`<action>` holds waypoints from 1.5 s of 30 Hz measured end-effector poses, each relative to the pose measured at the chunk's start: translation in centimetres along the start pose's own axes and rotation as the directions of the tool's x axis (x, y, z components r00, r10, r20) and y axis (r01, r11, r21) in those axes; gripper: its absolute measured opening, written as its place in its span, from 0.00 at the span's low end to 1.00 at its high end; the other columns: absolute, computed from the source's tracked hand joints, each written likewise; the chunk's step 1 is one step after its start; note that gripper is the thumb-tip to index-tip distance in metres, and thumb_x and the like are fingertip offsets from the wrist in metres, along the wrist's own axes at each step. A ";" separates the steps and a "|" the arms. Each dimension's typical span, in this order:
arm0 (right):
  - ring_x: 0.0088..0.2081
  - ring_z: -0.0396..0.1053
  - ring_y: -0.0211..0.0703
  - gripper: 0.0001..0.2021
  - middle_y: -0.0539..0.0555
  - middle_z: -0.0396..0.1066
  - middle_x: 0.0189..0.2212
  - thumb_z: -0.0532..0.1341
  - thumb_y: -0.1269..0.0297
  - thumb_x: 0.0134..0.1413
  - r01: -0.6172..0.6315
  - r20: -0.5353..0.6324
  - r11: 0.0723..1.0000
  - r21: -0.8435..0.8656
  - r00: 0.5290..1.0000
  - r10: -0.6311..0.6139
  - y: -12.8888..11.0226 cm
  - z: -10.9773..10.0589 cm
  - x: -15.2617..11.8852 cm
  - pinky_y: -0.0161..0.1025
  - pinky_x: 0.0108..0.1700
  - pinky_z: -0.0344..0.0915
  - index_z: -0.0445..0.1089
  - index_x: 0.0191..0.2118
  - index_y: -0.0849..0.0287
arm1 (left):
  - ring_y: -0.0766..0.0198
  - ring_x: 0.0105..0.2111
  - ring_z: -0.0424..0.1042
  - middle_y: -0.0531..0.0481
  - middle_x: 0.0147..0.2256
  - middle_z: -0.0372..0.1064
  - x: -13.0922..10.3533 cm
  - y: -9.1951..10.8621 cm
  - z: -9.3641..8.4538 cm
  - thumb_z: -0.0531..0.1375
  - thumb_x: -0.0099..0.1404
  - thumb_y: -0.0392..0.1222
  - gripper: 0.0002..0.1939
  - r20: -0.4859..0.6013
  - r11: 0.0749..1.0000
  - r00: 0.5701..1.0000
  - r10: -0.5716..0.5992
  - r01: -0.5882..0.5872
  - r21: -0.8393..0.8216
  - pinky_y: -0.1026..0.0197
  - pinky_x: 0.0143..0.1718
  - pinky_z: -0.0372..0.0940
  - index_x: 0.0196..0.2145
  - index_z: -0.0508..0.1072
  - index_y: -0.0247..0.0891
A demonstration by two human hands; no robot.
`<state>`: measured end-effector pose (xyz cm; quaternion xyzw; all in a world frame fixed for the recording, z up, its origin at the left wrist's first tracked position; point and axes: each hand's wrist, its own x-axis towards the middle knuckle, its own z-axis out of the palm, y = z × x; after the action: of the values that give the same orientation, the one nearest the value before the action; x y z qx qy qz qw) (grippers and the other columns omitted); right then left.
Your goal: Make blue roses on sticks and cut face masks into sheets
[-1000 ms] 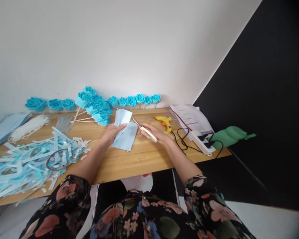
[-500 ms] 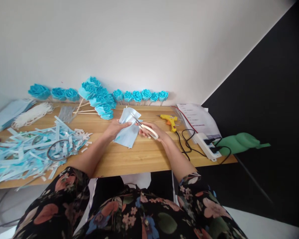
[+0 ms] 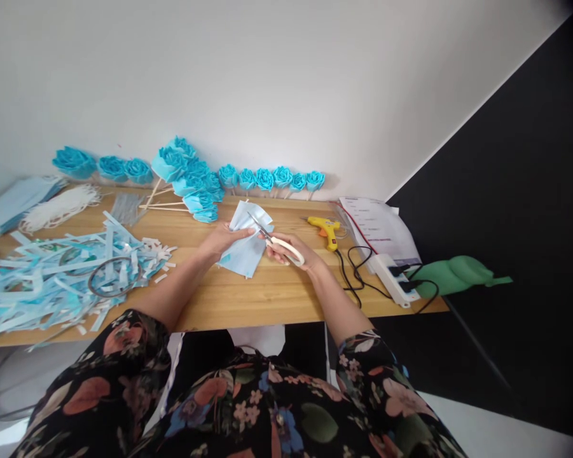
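My left hand [image 3: 222, 239] pinches the left edge of a light blue face mask [image 3: 246, 256], thumb on top. The mask is spread out above the wooden table, with a crease near its middle. White-handled scissors [image 3: 286, 249] are in my right hand [image 3: 290, 247], whose fingers curl around the handles. Their metal blades point up and left and lie over the upper part of the mask. From this angle I cannot tell whether the blades have cut into it.
Blue cut strips [image 3: 76, 273] are heaped at the left, beside white ear loops [image 3: 64, 207] and flat masks [image 3: 16, 203]. Blue flowers on sticks [image 3: 193, 178] line the wall. A yellow glue gun [image 3: 325, 230], a power strip [image 3: 397, 282] and printed papers [image 3: 384, 229] are at the right.
The view has shifted slightly. Both hands keep their hold on the mask and the scissors, and the mask's lower part has turned a little.
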<state>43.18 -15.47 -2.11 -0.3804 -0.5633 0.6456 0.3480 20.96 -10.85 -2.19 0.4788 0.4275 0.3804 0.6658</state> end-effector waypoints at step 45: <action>0.22 0.56 0.29 0.30 0.49 0.68 0.26 0.71 0.47 0.47 0.009 0.034 0.997 0.070 0.999 -0.011 0.0 0.4 0.0 0.29 0.20 0.49 0.72 0.51 0.63 | 0.57 0.28 0.76 0.41 0.31 0.78 -0.5 0.3 0.2 0.75 0.46 0.45 0.18 0.072 0.998 0.997 0.008 -0.003 -0.069 0.63 0.27 0.67 0.32 0.80 0.33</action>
<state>42.83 -15.64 -2.12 -0.3539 -0.5482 0.6697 0.3547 20.89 -11.31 -1.76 0.4702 0.3884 0.3791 0.6959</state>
